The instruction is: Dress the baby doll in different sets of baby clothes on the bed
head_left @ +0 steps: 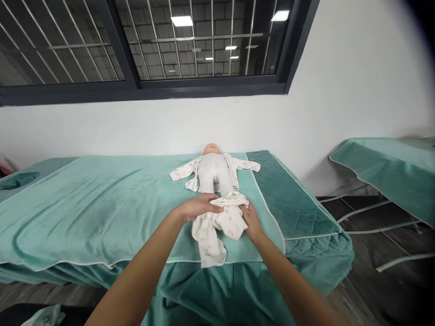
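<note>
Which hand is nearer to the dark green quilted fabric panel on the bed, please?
Right. The right hand is left of the panel, holding the white printed garment; the left hand is farther left, at the garment's left side.

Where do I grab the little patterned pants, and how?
I'd take the pants by the waistband, one hand from each side, as the left hand and right hand do now. The waistband is the bunched end nearest the doll's legs; the pant legs are loose and floppy and point away from the doll, so they'd probably be harder to steer by.
</note>
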Action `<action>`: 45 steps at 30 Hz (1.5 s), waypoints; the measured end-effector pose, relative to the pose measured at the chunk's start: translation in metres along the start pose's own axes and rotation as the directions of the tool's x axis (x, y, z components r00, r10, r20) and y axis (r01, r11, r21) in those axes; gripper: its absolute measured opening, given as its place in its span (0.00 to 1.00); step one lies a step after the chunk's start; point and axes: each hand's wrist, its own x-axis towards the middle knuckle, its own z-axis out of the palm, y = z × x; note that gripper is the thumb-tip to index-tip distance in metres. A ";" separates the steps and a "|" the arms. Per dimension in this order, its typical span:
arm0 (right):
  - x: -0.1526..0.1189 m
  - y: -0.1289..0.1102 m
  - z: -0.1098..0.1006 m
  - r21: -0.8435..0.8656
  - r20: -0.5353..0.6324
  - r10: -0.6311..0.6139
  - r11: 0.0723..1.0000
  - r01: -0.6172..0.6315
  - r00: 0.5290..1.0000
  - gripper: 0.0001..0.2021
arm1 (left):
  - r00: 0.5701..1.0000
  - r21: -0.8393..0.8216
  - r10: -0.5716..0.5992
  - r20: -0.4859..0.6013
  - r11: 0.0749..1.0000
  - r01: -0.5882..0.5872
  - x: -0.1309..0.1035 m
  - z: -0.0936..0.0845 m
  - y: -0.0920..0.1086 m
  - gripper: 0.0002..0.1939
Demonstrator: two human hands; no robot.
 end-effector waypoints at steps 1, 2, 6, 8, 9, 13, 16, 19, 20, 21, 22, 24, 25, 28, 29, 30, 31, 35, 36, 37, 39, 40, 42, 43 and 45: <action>0.002 -0.001 0.000 -0.018 -0.018 -0.017 1.000 0.017 1.000 0.16 | 0.999 0.036 0.016 -0.037 0.999 -0.014 0.002 -0.004 0.001 0.20; 0.004 -0.002 0.001 -0.037 -0.036 -0.037 0.999 0.036 0.999 0.16 | 0.996 0.065 0.036 -0.085 0.997 -0.031 0.006 -0.007 0.002 0.19; 0.020 -0.007 0.003 -0.104 -0.073 -0.099 0.990 0.091 0.992 0.16 | 0.963 0.094 0.096 -0.250 0.993 -0.074 0.029 -0.016 0.006 0.19; 0.030 -0.007 0.003 -0.141 -0.082 -0.117 0.984 0.105 0.990 0.15 | 0.946 0.110 0.134 -0.294 0.988 -0.105 0.042 -0.019 0.006 0.18; 0.034 -0.007 0.003 -0.160 -0.084 -0.123 0.981 0.108 0.989 0.14 | 0.938 0.130 0.159 -0.308 0.984 -0.124 0.049 -0.020 0.006 0.17; 0.052 -0.007 0.001 -0.223 -0.085 -0.131 0.969 0.109 0.988 0.12 | 0.901 0.254 0.272 -0.338 0.948 -0.191 0.069 -0.027 0.005 0.14; 0.064 -0.008 0.002 -0.264 -0.081 -0.142 0.958 0.117 0.987 0.12 | 0.859 0.333 0.341 -0.382 0.918 -0.216 0.083 -0.034 0.008 0.12; 0.076 -0.008 0.005 -0.304 -0.072 -0.154 0.944 0.125 0.985 0.13 | 0.800 0.386 0.401 -0.447 0.893 -0.232 0.094 -0.042 0.012 0.10; 0.079 -0.008 0.005 -0.317 -0.066 -0.155 0.940 0.127 0.986 0.13 | 0.784 0.394 0.415 -0.462 0.888 -0.238 0.096 -0.045 0.013 0.09; 0.081 -0.006 0.005 -0.330 -0.056 -0.157 0.935 0.130 0.986 0.12 | 0.771 0.400 0.427 -0.473 0.884 -0.244 0.097 -0.049 0.012 0.09; 0.082 -0.005 0.005 -0.342 -0.042 -0.157 0.930 0.134 0.987 0.12 | 0.764 0.396 0.433 -0.478 0.883 -0.252 0.096 -0.053 0.010 0.09; 0.082 -0.002 0.002 -0.360 -0.012 -0.159 0.922 0.144 0.987 0.10 | 0.794 0.336 0.399 -0.459 0.905 -0.260 0.089 -0.062 0.002 0.11; 0.080 -0.001 0.000 -0.374 0.008 -0.172 0.913 0.163 0.985 0.10 | 0.826 0.284 0.361 -0.432 0.924 -0.255 0.084 -0.067 -0.004 0.13; 0.074 -0.011 -0.003 -0.422 0.122 -0.278 0.855 0.303 0.953 0.16 | 0.916 0.113 0.266 -0.301 0.963 -0.243 0.069 -0.080 -0.018 0.18; 0.073 -0.019 -0.001 -0.426 0.191 -0.316 0.826 0.369 0.929 0.17 | 0.923 0.078 0.269 -0.274 0.963 -0.258 0.065 -0.082 -0.021 0.18; 0.074 -0.028 0.002 -0.419 0.271 -0.336 0.803 0.424 0.902 0.18 | 0.922 0.057 0.286 -0.263 0.958 -0.281 0.063 -0.082 -0.021 0.18; 0.076 -0.039 0.006 -0.405 0.362 -0.324 0.790 0.461 0.874 0.19 | 0.914 0.054 0.309 -0.264 0.951 -0.306 0.062 -0.082 -0.020 0.17; 0.106 -0.078 0.036 -0.444 0.557 -0.081 0.812 0.379 0.826 0.15 | 0.858 0.137 0.399 -0.325 0.917 -0.374 0.074 -0.074 -0.008 0.14; 0.117 -0.083 0.043 -0.465 0.550 -0.049 0.811 0.355 0.834 0.13 | 0.844 0.138 0.404 -0.353 0.915 -0.380 0.079 -0.073 -0.006 0.14; 0.128 -0.086 0.048 -0.470 0.557 -0.018 0.817 0.333 0.831 0.12 | 0.839 0.113 0.395 -0.376 0.918 -0.381 0.084 -0.073 -0.007 0.15; 0.146 -0.083 0.055 -0.421 0.607 0.063 0.871 0.253 0.792 0.14 | 0.855 -0.005 0.352 -0.380 0.924 -0.382 0.093 -0.077 -0.014 0.16; 0.152 -0.079 0.056 -0.372 0.633 0.106 0.910 0.182 0.767 0.14 | 0.873 -0.080 0.337 -0.353 0.919 -0.387 0.097 -0.080 -0.020 0.17; 0.159 -0.067 0.055 -0.252 0.650 0.174 0.968 -0.006 0.740 0.14 | 0.903 -0.204 0.332 -0.271 0.897 -0.391 0.101 -0.087 -0.033 0.19; 0.159 -0.060 0.053 -0.185 0.643 0.194 0.978 -0.096 0.741 0.13 | 0.912 -0.238 0.337 -0.233 0.890 -0.389 0.102 -0.091 -0.039 0.20; 0.158 -0.050 0.048 -0.064 0.631 0.213 0.973 -0.224 0.746 0.13 | 0.926 -0.265 0.335 -0.176 0.890 -0.372 0.103 -0.097 -0.048 0.21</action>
